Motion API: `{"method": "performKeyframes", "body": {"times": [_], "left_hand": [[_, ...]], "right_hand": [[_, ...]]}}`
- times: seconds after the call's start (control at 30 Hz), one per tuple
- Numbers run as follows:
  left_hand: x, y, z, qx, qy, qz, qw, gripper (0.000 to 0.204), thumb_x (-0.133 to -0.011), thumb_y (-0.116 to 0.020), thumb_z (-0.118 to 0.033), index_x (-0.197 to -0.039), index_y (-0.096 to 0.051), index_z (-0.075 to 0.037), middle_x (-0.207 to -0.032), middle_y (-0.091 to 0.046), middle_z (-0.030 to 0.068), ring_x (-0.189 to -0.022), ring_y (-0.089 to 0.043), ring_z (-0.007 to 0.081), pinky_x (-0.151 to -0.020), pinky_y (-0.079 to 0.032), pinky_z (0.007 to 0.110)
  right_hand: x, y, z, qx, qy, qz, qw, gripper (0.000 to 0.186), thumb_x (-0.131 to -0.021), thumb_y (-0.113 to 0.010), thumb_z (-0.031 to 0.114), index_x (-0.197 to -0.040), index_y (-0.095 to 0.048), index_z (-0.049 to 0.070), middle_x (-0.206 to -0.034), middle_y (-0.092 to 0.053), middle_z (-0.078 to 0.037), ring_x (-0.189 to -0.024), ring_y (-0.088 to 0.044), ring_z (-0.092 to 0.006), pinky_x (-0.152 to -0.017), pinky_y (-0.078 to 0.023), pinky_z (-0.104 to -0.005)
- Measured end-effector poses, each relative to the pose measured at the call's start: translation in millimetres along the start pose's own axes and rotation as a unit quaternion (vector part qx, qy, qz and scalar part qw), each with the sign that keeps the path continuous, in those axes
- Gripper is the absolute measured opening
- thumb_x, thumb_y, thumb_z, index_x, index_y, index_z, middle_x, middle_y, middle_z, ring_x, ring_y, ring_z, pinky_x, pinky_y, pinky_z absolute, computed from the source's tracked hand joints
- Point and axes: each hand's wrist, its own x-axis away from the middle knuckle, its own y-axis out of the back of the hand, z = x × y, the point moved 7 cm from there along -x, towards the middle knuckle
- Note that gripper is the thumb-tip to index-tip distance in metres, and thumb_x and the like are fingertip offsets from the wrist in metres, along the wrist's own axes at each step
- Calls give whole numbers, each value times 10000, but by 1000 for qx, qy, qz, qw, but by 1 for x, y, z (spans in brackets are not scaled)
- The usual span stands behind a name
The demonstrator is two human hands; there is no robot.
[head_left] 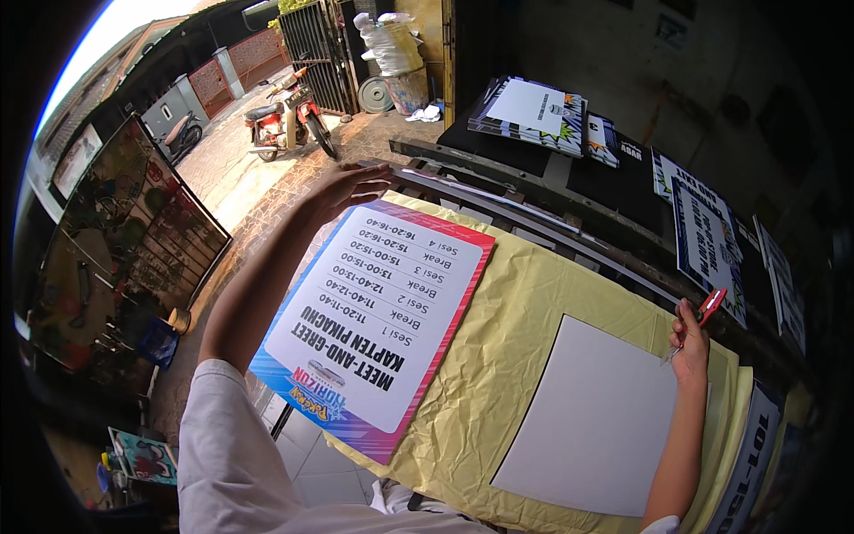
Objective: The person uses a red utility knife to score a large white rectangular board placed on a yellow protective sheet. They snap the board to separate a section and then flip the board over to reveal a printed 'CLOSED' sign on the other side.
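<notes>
My left hand (pixel 358 185) reaches to the near end of a long metal strip (pixel 534 215), its fingers apart and slightly bent against it, just above a printed schedule board (pixel 365 320) with a pink and blue border. The board lies upside down to me on crumpled yellow paper (pixel 471 392). My right hand (pixel 689 343) is closed on a red-handled cutter (pixel 712 305), held upright by the strip's other end. Below it a blank white rectangular sheet (pixel 587 418) lies on the yellow paper.
Stacked printed boards (pixel 525 111) and more signs (pixel 703 231) lie on a dark surface beyond the strip. A sign (pixel 738 454) sits at the lower right. Outside are a red motorbike (pixel 289 125), a metal gate (pixel 316 53) and a bin with bags (pixel 400 84). A cluttered panel (pixel 124 249) stands left.
</notes>
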Motion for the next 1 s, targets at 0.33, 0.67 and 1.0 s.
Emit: {"method": "performKeyframes", "body": {"times": [0.33,0.67,1.0], "left_hand": [[-242,46,127,-102,3,-124,987,346,-965,-753,-360,-1222,-758,-129,-1104,-770,23,-917,-693,93,-801,-533,285],[-314,50,178,-264,-77,-213,938,327,-815,-870,-309,-986,-827,-34,-857,-789,103,-755,-730,174,-696,-552,331],[-327,89,193,-226,-14,-363,904,747,-699,-957,-344,-1248,-685,84,-1156,-739,233,-1031,-736,295,-876,-574,364]], "right_hand": [[-195,-105,-130,187,-45,-41,980,142,-902,-838,203,-950,-712,159,-778,-635,75,-579,-522,-17,-441,-308,-190],[-250,-126,-168,348,45,-108,930,213,-860,-864,220,-938,-717,87,-727,-613,28,-594,-533,-67,-512,-385,-257],[-253,-115,-151,482,180,-195,835,423,-793,-909,274,-1016,-683,-6,-909,-704,-106,-834,-660,-247,-826,-524,-383]]}}
